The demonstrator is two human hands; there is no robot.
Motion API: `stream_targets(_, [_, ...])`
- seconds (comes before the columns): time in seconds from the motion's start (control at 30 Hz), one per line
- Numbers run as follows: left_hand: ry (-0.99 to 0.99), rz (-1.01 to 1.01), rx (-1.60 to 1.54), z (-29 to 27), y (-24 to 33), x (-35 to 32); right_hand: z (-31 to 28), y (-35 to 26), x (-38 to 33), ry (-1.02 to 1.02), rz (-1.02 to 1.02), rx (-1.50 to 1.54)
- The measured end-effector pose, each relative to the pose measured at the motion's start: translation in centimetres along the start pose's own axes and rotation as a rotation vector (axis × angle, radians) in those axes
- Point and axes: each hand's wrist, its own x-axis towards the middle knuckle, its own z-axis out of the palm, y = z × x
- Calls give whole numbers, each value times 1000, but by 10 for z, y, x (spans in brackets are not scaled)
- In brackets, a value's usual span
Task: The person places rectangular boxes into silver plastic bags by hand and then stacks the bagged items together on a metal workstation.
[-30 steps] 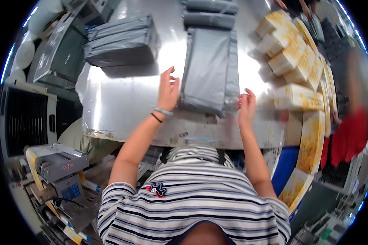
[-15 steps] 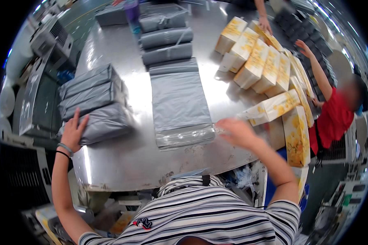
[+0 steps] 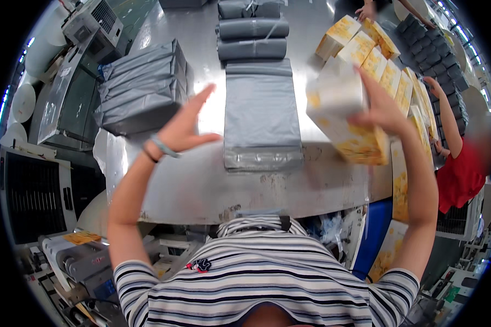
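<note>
My right hand [image 3: 381,106] grips a white and yellow carton [image 3: 343,114] and holds it in the air above the right part of the steel table [image 3: 202,185]. My left hand [image 3: 186,126] hangs open above the table's left part, fingers spread, touching nothing. Between the hands a flat grey plastic mailing bag [image 3: 262,117] lies on the table. Left of my left hand rests a stack of grey bags [image 3: 142,90].
Several more white and yellow cartons [image 3: 387,65] line the table's right side. Filled grey bags [image 3: 252,32] lie in a row at the far end. A person in red [image 3: 461,163] stands at the right. Machines [image 3: 54,109] flank the left edge.
My right hand has picked a carton from the right side and lifted it toward the middle. My left hand has left the bag stack and risen open over the table.
</note>
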Motion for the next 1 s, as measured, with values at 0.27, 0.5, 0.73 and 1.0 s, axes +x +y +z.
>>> stream_targets(0.27, [272,-417,-887,191,-6,29,219,29,42,115,357,1181])
stream_targets(0.5, [242,-551,-929,197,50,-101,266,-64,-130,32,407,1047])
stream_targets(0.73, [70,-34,80,118,-23,-21,253,7,-42,252,-166,49])
stream_targets(1.0, [194,-347,372,151,-30,25,238,20,-13,345,191,481])
